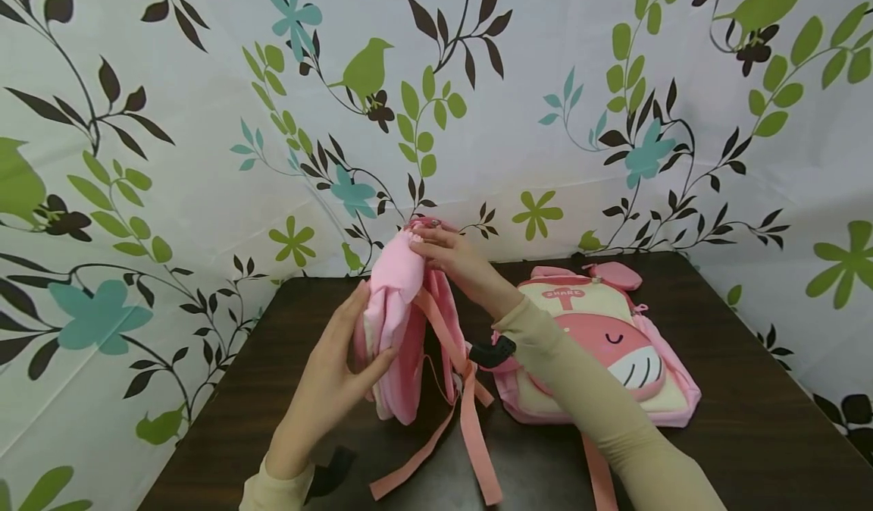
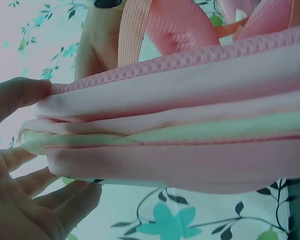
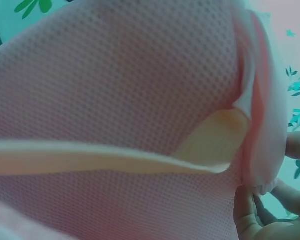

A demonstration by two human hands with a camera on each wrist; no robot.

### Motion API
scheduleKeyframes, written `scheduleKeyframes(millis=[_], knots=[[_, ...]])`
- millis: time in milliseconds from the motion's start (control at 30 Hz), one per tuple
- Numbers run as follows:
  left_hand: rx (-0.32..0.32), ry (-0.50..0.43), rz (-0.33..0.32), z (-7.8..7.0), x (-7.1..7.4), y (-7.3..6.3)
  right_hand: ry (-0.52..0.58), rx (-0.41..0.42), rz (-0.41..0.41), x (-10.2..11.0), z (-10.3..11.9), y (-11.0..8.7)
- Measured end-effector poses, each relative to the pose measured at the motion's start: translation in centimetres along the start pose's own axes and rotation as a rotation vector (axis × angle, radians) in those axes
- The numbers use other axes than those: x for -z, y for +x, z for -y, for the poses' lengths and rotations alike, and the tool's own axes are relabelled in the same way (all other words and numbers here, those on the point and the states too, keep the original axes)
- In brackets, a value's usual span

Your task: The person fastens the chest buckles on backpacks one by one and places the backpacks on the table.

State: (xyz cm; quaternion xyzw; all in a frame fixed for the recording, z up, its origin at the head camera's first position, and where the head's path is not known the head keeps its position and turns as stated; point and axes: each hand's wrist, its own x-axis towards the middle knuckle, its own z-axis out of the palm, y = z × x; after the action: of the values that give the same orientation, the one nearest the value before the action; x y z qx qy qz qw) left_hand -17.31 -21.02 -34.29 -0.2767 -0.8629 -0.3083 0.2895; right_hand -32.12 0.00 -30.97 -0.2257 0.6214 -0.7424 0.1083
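Holding puffy pink cloth backpack, likely so it won't tip: left hand grips edge, nine o'clock; right hand pinches top, twelve o'clock.

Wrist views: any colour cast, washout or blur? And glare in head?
Head: faint sheen on the front of the dark table; left wrist: pink-teal cast, patterned cloth washed out at upper left; right wrist: similar cast, strap on the held backpack looks soft, bottom-left corner blurred.
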Motion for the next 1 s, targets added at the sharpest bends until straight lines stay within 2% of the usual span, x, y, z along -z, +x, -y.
scheduleKeyframes(millis=[133,233,467,600,767,1000], knots=[[-0.035,-0.022,-0.034,0.6,0.4,-0.1,-0.121,0.034,-0.027,-0.8,-0.7,0.4],[-0.031,-0.040,-0.035,0.7,0.6,-0.1,-0.220,0.061,-0.057,-1.1,-1.3,0.6],[0.086,-0.056,-0.040,0.7,1.3,0.8,-0.355,0.121,-0.054,-1.9,-1.7,1.1],[0.103,-0.056,-0.072,0.8,1.4,1.2,-0.422,0.119,-0.054,-2.3,-1.6,1.1],[0.110,-0.056,-0.081,1.0,1.3,1.2,-0.436,0.094,-0.057,-2.1,-1.6,1.1],[0.079,-0.058,-0.095,1.2,1.2,1.3,-0.409,0.083,-0.094,-1.4,-2.1,1.4]])
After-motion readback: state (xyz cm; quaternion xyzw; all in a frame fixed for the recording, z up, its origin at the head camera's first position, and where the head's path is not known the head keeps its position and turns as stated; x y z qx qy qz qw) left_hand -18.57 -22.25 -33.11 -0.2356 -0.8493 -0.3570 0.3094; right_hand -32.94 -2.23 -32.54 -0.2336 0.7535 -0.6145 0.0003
